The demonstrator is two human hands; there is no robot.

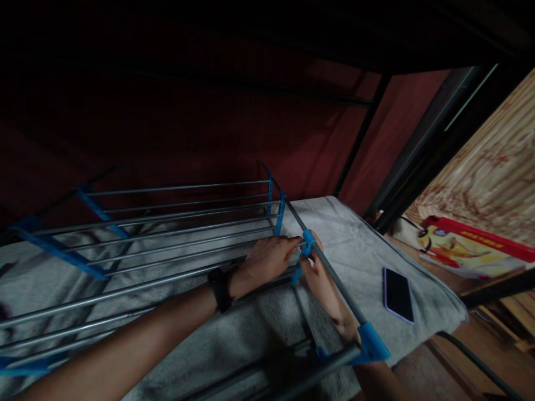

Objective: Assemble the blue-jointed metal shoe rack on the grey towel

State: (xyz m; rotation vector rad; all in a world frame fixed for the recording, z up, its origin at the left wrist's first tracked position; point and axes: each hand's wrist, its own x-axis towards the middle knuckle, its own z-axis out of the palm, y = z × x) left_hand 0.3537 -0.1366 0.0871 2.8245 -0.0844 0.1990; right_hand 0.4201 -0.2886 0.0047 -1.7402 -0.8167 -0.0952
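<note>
One blue connector (308,243): carried on the side bar (337,280) of the rack (125,291), above the blanket (328,214).
Left hand (270,257): fingers nearly closed; a rod (301,244) is apparently held at the connector.
Right hand (320,284): fingers curled; the connector is gripped from behind and below.
Rod: could be dislodged if pressed askew.
Fingers: might be pinched if the side bar is twisted.
Phone (398,295): laid on the blanket; could be struck if the rack is tipped.

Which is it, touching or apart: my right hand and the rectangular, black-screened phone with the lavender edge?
Apart; the head view shows soft grey cloth between the right hand and the phone.
</note>
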